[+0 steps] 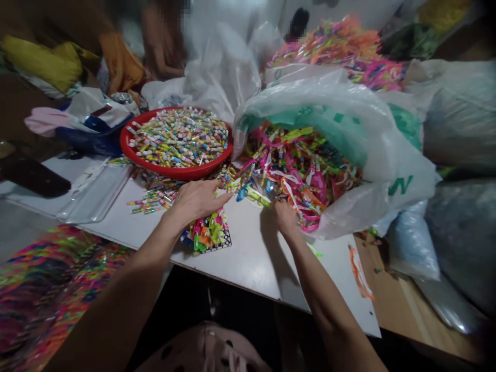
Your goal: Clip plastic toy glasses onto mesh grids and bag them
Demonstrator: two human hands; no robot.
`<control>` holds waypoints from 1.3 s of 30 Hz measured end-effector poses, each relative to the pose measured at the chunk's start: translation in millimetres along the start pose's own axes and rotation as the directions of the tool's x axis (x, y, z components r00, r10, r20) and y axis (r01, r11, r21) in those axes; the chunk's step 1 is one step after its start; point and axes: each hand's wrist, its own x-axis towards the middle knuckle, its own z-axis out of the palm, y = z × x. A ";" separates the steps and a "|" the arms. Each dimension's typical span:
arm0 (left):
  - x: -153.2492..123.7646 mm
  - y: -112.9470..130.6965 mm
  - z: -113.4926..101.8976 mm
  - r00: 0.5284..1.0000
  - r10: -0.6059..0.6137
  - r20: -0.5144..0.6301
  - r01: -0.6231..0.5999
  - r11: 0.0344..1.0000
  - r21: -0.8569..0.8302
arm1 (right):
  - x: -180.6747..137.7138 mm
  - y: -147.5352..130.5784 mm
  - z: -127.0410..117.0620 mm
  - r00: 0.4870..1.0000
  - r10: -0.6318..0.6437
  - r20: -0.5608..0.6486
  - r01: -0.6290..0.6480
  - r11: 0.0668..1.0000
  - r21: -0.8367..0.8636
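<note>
Red plastic walls ring a round basin [153,168] near the far edge of the white table [248,263], heaped with short candy-coloured plastic sticks [178,137]. Beside it, toward the table's right edge, a white plastic bag [387,150] lies on its side, its mouth spilling a much larger tangle of pink, orange and yellow ribboned pieces [298,170], so plenty remains there. The right hand [285,218] pushes its fingers into that tangle; whether they grasp anything is hidden. The left hand [196,201] lies open, palm down, over loose pieces [155,194] beside a small black mesh tray [222,243].
</note>
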 end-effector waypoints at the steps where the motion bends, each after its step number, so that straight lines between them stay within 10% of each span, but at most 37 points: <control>1: -0.2 0.4 -0.3 1.000 -0.002 0.001 0.002 1.000 -0.007 | 1.4 0.9 -1.0 1.000 -0.009 0.021 0.009 1.000 -0.009; 5: -0.3 -0.5 0.1 1.000 0.021 0.000 -0.021 0.999 -0.034 | -24.3 -14.7 3.8 0.987 -0.066 -0.146 0.094 0.976 0.195; 8: 0.1 -1.1 1.4 0.999 0.030 -0.018 -0.030 0.999 -0.024 | -63.8 -38.6 21.6 0.947 -0.168 -0.274 0.300 0.767 0.567; 15: -0.5 -1.8 2.6 0.999 0.034 -0.033 -0.035 0.999 -0.016 | -93.7 -70.0 66.6 0.985 -0.118 -0.127 0.166 0.437 0.884; 19: -0.1 -1.2 3.1 0.999 0.026 -0.045 -0.027 0.999 -0.024 | -86.4 -76.2 57.8 0.946 -0.297 -0.127 0.300 0.662 0.687; 23: 0.9 0.3 2.3 0.999 0.039 -0.029 -0.040 0.999 -0.026 | -88.9 -92.2 39.8 0.931 -0.343 0.124 0.300 0.914 0.274; 33: 3.7 -5.8 3.2 0.998 0.017 -0.058 -0.020 0.998 -0.051 | -70.1 -66.3 26.8 0.903 -0.350 0.248 0.234 0.886 0.401; 39: 2.1 -4.7 0.0 0.999 0.018 -0.039 -0.020 0.998 -0.065 | -87.6 -19.8 29.2 0.969 -0.079 0.233 0.004 0.952 0.306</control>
